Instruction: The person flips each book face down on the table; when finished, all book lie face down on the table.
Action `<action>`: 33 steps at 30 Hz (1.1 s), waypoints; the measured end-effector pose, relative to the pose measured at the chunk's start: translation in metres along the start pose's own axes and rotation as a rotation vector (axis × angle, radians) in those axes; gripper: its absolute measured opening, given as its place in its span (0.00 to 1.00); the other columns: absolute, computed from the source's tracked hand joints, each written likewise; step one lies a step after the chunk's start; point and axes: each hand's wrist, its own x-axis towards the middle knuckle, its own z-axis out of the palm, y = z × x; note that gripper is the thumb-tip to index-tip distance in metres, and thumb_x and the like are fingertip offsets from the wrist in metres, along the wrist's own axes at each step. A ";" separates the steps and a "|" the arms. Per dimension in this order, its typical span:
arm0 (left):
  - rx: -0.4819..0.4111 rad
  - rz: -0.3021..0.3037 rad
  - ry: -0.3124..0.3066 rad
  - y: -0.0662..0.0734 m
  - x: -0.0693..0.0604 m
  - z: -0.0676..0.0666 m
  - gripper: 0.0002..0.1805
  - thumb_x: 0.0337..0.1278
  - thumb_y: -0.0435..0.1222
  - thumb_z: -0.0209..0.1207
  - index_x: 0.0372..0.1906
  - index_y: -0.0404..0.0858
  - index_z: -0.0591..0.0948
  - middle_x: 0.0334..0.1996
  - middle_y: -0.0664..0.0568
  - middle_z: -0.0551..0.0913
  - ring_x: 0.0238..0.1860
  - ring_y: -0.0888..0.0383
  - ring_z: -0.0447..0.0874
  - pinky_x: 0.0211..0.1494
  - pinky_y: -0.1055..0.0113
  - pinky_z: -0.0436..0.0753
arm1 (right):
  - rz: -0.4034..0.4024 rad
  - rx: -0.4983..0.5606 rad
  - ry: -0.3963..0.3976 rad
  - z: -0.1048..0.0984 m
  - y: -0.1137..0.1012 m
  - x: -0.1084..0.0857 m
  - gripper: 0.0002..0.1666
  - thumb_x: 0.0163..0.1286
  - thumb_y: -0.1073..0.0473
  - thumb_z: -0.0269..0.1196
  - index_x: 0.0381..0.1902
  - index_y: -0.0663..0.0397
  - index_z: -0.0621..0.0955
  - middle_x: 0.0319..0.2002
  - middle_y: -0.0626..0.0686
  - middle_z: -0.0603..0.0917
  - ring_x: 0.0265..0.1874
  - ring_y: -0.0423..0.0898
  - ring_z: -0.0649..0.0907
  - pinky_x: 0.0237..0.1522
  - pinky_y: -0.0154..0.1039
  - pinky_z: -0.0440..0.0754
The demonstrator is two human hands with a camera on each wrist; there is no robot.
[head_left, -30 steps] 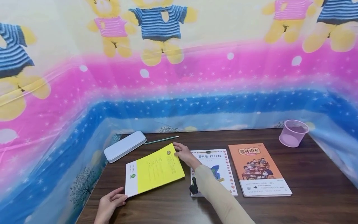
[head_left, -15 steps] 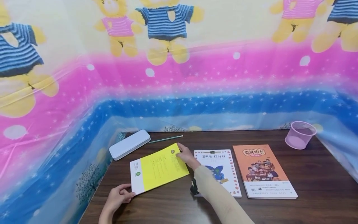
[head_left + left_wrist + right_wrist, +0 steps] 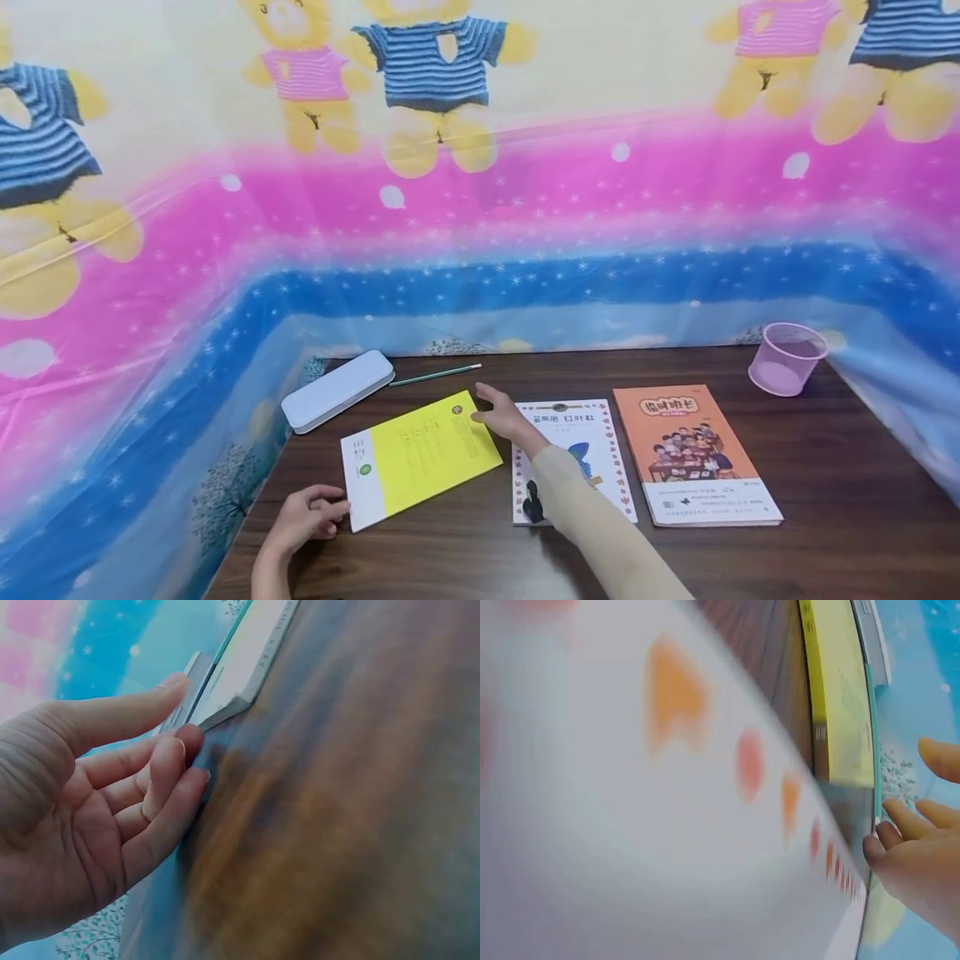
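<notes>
A yellow book (image 3: 423, 454) with a white strip lies flat and slanted on the dark wooden table. By its near left corner is my left hand (image 3: 303, 521), fingers loosely bent; in the left wrist view thumb and fingertips of that hand (image 3: 112, 787) stand apart beside the book's corner (image 3: 244, 664). My right hand (image 3: 506, 417) hovers at the far right corner, fingers spread and holding nothing. In the right wrist view a gap separates this hand (image 3: 922, 847) from the yellow book (image 3: 847, 690). Under the right forearm lies a white book (image 3: 611, 467) with a butterfly picture, partly hidden.
An orange book (image 3: 693, 454) lies right of the white one. At the back right stands a pink see-through cup (image 3: 783, 367). A white pencil case (image 3: 337, 392) and a green pencil (image 3: 435, 375) lie behind the yellow book. Patterned cloth (image 3: 480, 308) borders the table.
Both hands have let go of the yellow book, which now lies flat. The right fingers have lifted and spread away from its corner; the left hand has drawn back slightly.
</notes>
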 end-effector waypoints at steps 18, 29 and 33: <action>-0.005 0.026 0.117 0.008 0.057 -0.002 0.34 0.66 0.34 0.54 0.73 0.30 0.58 0.73 0.31 0.56 0.70 0.38 0.58 0.76 0.42 0.57 | -0.045 -0.384 -0.210 -0.023 0.010 -0.041 0.52 0.55 0.61 0.72 0.74 0.60 0.60 0.74 0.59 0.63 0.75 0.58 0.60 0.74 0.56 0.60; 0.081 0.072 0.183 0.004 0.058 0.002 0.31 0.62 0.33 0.57 0.69 0.28 0.65 0.67 0.31 0.66 0.60 0.44 0.66 0.54 0.68 0.72 | -0.046 -0.591 -0.144 -0.018 0.010 -0.037 0.51 0.53 0.61 0.74 0.73 0.51 0.64 0.71 0.56 0.68 0.73 0.57 0.64 0.73 0.55 0.62; 0.128 0.066 0.166 0.007 0.058 0.003 0.35 0.61 0.34 0.58 0.72 0.30 0.62 0.69 0.31 0.63 0.59 0.43 0.65 0.51 0.69 0.72 | -0.027 -0.615 -0.122 -0.017 0.006 -0.035 0.48 0.53 0.63 0.74 0.71 0.50 0.67 0.66 0.54 0.73 0.69 0.55 0.69 0.70 0.53 0.67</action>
